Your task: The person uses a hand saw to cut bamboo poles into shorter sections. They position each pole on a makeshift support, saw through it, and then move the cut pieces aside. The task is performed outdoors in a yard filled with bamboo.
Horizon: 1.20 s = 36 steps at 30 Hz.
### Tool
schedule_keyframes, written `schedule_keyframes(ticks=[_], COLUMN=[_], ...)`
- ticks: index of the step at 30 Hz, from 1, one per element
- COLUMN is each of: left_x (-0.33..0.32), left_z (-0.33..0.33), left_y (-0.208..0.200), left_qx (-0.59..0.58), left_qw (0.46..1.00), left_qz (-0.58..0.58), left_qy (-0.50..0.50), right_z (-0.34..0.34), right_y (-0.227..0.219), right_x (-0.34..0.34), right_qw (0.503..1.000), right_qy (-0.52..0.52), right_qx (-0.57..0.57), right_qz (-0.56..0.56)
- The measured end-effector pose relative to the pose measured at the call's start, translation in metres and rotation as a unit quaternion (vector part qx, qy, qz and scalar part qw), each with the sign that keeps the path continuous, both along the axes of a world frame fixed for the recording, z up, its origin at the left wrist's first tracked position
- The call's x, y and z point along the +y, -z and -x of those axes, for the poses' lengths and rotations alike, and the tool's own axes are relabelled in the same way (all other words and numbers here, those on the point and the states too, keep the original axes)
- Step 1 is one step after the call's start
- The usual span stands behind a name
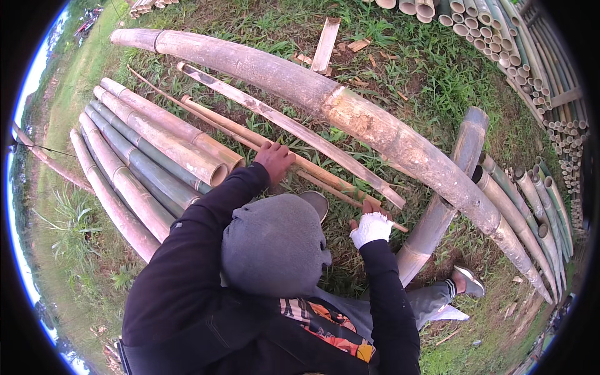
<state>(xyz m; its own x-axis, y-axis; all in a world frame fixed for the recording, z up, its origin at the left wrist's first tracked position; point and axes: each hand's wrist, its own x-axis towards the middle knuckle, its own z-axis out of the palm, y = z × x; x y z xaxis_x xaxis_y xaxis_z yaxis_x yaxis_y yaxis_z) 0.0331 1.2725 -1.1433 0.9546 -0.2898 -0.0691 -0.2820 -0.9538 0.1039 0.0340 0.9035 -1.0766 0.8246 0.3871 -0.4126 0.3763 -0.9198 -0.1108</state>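
Note:
A long split bamboo strip (322,179) lies slantwise on the grass in front of me, with a thinner bamboo strip (340,195) along its near side. My left hand (275,162) is bare, and its fingers curl over the split strip around mid-length. At its right end, my right hand (371,226), in a white glove with bare fingertips, closes on the strip. The thin strip's tip sticks out past the glove. Beyond both lies another split bamboo length (294,125), apart from my hands. My bent knee (272,244) in grey cloth is just below them.
A thick bamboo pole (369,125) arcs across the far side, resting over a crosswise bamboo log (428,225) at right. Several whole poles (150,144) lie at left. More poles (544,206) stand to the right, and a stack of cut bamboo (481,31) fills the upper right.

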Motion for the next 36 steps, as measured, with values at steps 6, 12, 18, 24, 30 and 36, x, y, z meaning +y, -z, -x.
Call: schedule_keyframes(ticks=[6,12,18,24,30,36], left_x=[0.000,-0.002,0.023,0.033,0.005,-0.023], left_z=[0.003,0.001,-0.042,-0.084,-0.100,-0.105], left_y=[-0.068,-0.132,-0.180,-0.208,-0.209,-0.206], left_qx=[0.003,-0.014,-0.173,-0.189,-0.206,-0.208], left_qw=[0.996,0.986,0.966,0.963,0.957,0.956], left_qz=[0.089,0.147,0.118,0.101,0.113,0.116], left_qy=[0.024,0.076,0.152,0.161,0.168,0.168], right_z=[-0.003,0.000,-0.025,-0.059,-0.071,-0.075], right_y=[-0.009,-0.032,-0.076,-0.104,-0.110,-0.104], right_x=[-0.024,-0.056,-0.051,-0.037,-0.066,-0.105], right_qw=[0.995,0.934,0.924,0.918,0.918,0.919], right_qy=[0.017,-0.002,-0.078,-0.079,-0.061,-0.051], right_qx=[-0.067,-0.096,-0.214,-0.247,-0.254,-0.258], right_qz=[-0.075,-0.344,-0.306,-0.301,-0.297,-0.294])
